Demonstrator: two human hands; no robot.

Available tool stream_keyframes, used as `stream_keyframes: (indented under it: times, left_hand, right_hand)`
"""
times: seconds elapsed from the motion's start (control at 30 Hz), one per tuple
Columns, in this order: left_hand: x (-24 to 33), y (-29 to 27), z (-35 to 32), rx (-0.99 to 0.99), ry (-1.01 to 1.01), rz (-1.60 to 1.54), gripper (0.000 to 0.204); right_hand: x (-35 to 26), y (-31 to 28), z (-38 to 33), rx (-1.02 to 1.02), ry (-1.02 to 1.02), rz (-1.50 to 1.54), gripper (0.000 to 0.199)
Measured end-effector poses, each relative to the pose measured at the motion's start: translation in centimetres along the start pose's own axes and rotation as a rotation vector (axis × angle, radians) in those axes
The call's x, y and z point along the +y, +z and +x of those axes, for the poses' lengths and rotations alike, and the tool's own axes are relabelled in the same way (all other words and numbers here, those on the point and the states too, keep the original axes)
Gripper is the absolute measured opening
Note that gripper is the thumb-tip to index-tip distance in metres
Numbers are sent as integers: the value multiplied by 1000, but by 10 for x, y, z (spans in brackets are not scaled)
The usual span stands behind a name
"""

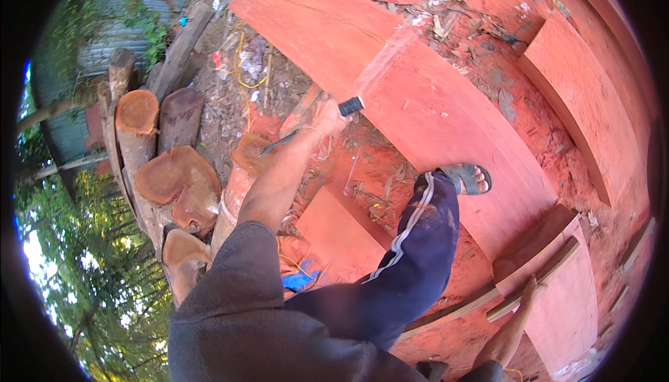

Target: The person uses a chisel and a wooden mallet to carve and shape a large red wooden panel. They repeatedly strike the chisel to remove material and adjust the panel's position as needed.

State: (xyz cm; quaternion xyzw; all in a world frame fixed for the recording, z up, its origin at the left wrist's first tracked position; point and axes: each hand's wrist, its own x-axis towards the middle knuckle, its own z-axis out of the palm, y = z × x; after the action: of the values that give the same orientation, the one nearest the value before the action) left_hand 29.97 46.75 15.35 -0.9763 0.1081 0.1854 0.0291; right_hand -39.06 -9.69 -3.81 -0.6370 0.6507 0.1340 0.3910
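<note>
My left hand (329, 118) is closed around a tool whose black handle (351, 107) sticks out past the fingers. A dark, narrow end (277, 143) shows on the other side of the wrist; its kind I cannot make out. At the lower right my right hand (529, 293) is wrapped around a narrow wooden strip (545, 274) lying over a pale red board (568, 312). Between the hands stretches a long, wide red-dusted plank (446, 107), with my sandalled foot (468, 179) on it. The left hand is beside this plank's near edge.
Cut logs (178, 180) are stacked at the left. A thick curved wooden piece (585, 103) lies at the right, and a shorter block (339, 232) sits near my leg. Red sawdust, bark scraps and a yellow cord (242, 68) cover the ground. A blue scrap (300, 280) lies by the leg.
</note>
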Motion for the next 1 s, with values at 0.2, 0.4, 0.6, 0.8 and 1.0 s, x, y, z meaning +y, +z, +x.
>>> stream_keyframes:
  times: [0.2, 0.4, 0.6, 0.8, 1.0]
  left_hand:
    - [-28, 58, 82, -121, -93, 88, 78]
    - [-38, 83, 110, -74, -120, 53, 54]
    - [-25, 73, 111, 61, -19, 193, 44]
    - [-29, 76, 113, 12, -7, 181, 34]
    - [-23, 78, 106, 20, -43, 86, 34]
  right_hand:
    - [45, -7, 15, 107, 3, 106, 105]
    - [-5, -33, -30, 120, 61, -338, 72]
    - [-182, 31, -123, 662, -535, -597, 78]
    - [-288, 160, -61, 486, -945, -445, 69]
    - [-266, 280, 18, 762, -197, -416, 82]
